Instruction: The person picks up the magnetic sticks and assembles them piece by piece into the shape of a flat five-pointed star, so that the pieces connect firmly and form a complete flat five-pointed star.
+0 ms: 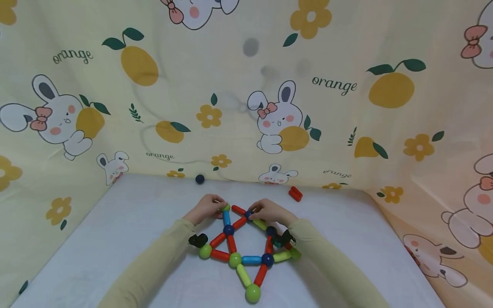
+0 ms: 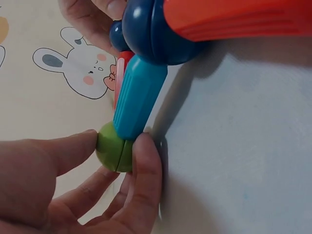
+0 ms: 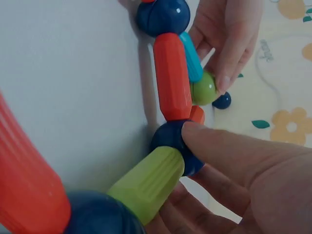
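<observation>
On the white table lies a flat, star-like frame of coloured rods and balls. My left hand (image 1: 208, 208) pinches a green ball (image 2: 109, 146) between thumb and fingers, at the far end of a blue rod (image 2: 139, 97). Just to the right, my right hand (image 1: 271, 211) grips a dark blue ball (image 3: 167, 134) with the thumb on its near side. A red rod (image 3: 173, 78) and a yellow-green rod (image 3: 148, 183) join that ball. Another red rod (image 1: 238, 209) points from it toward the green ball, with a small gap showing in the head view.
A loose dark ball (image 1: 200, 179) sits by the back edge, and red pieces (image 1: 295, 193) lie at the back right. Nearest me is the frame's front green ball (image 1: 253, 293). A patterned cloth (image 1: 231, 85) with rabbits and oranges surrounds the table.
</observation>
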Demonstrator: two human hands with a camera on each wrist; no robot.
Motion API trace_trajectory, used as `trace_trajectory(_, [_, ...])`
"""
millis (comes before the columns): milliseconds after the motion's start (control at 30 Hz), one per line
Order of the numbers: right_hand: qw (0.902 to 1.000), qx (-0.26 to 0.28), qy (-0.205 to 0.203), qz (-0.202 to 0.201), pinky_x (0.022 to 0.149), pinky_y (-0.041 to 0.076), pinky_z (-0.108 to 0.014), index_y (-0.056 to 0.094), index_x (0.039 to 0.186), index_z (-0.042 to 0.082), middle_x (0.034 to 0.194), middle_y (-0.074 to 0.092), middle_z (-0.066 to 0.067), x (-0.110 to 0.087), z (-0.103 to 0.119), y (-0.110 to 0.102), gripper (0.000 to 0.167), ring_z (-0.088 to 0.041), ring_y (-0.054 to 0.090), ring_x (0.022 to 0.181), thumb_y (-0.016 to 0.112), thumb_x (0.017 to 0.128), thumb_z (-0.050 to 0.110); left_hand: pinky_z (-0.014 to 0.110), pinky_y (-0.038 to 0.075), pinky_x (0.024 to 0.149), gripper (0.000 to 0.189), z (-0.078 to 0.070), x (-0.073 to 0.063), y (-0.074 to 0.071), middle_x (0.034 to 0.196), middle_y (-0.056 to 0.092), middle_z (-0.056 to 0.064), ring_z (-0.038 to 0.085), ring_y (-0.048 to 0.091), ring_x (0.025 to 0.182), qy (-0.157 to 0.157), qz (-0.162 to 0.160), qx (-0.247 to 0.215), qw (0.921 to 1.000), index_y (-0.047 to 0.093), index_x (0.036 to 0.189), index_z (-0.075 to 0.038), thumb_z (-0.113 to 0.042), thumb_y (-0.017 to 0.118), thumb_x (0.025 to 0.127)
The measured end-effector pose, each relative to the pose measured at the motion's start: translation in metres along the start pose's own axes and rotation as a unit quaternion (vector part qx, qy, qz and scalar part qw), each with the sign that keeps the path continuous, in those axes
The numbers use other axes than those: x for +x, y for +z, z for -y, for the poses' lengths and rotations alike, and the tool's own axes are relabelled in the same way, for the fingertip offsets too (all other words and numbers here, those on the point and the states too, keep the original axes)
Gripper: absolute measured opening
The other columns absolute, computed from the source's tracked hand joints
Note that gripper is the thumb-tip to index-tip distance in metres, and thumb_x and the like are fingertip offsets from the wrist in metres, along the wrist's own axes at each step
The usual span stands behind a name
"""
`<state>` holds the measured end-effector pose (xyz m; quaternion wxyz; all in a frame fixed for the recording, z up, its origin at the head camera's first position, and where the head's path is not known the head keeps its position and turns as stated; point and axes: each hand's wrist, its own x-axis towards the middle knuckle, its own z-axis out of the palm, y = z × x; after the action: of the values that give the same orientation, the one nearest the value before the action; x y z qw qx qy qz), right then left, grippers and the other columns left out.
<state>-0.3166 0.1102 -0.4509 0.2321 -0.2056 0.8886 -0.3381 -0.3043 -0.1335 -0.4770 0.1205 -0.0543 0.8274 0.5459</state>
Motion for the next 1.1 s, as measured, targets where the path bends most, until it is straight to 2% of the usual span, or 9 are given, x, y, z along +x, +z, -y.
trace_trajectory(133, [0.9999, -0.011, 0.002, -0.007, 0.077, 0.044, -0.031, 0.067, 0.118, 0.011, 0.096, 0.062, -0.001, -0.001, 0.004, 0.002, 0.031, -0.019, 0.051, 0.089, 0.069, 0.089, 0.022, 0.024, 0.055, 0.064, 0.027, -0.001, -0.001, 0.001, 0.098, 0.060, 0.014, 0.016, 0.062, 0.069, 0.000, -0.007, 0.007, 1.0000, 0.063, 0.111, 0.001, -0.020, 0.063, 0.094])
trace_trajectory(367, [0.9999, 0.006, -0.008, 0.004, 0.080, 0.044, -0.034, 0.065, 0.118, 0.011, 0.098, 0.061, -0.001, -0.003, 0.006, 0.000, 0.031, -0.020, 0.051, 0.093, 0.068, 0.090, 0.021, 0.025, 0.055, 0.063, 0.023, -0.003, -0.003, 0.000, 0.098, 0.059, 0.015, 0.017, 0.063, 0.067, 0.009, -0.003, 0.007, 0.9999, 0.063, 0.111, -0.001, -0.017, 0.062, 0.094])
trace_trajectory(633, [0.9988, -0.018, -0.029, 0.036, 0.085, 0.044, -0.036, 0.067, 0.114, 0.012, 0.100, 0.062, 0.001, 0.012, 0.007, -0.003, 0.025, -0.018, 0.052, 0.092, 0.065, 0.092, 0.023, 0.026, 0.056, 0.063, 0.022, -0.005, -0.004, -0.003, 0.102, 0.059, 0.015, 0.017, 0.063, 0.068, 0.018, 0.014, 0.009, 0.9997, 0.064, 0.112, -0.003, -0.017, 0.060, 0.096])
trace_trajectory(800, [0.9981, -0.029, -0.030, 0.045, 0.088, 0.044, -0.037, 0.066, 0.118, 0.012, 0.102, 0.064, 0.001, 0.020, 0.015, -0.002, 0.026, -0.017, 0.054, 0.094, 0.062, 0.093, 0.019, 0.026, 0.056, 0.064, 0.023, -0.003, -0.002, -0.003, 0.103, 0.059, 0.015, 0.017, 0.064, 0.069, 0.018, 0.020, 0.006, 0.9996, 0.064, 0.113, -0.004, -0.017, 0.060, 0.096])
trace_trajectory(1100, [0.9977, -0.014, -0.034, 0.056, 0.093, 0.042, -0.043, 0.065, 0.122, 0.013, 0.101, 0.063, -0.002, 0.020, 0.021, 0.001, 0.028, -0.020, 0.052, 0.096, 0.060, 0.094, 0.014, 0.027, 0.056, 0.066, 0.023, -0.001, -0.004, -0.004, 0.104, 0.058, 0.016, 0.018, 0.065, 0.071, 0.016, 0.015, -0.003, 0.9998, 0.065, 0.113, -0.004, -0.017, 0.061, 0.095])
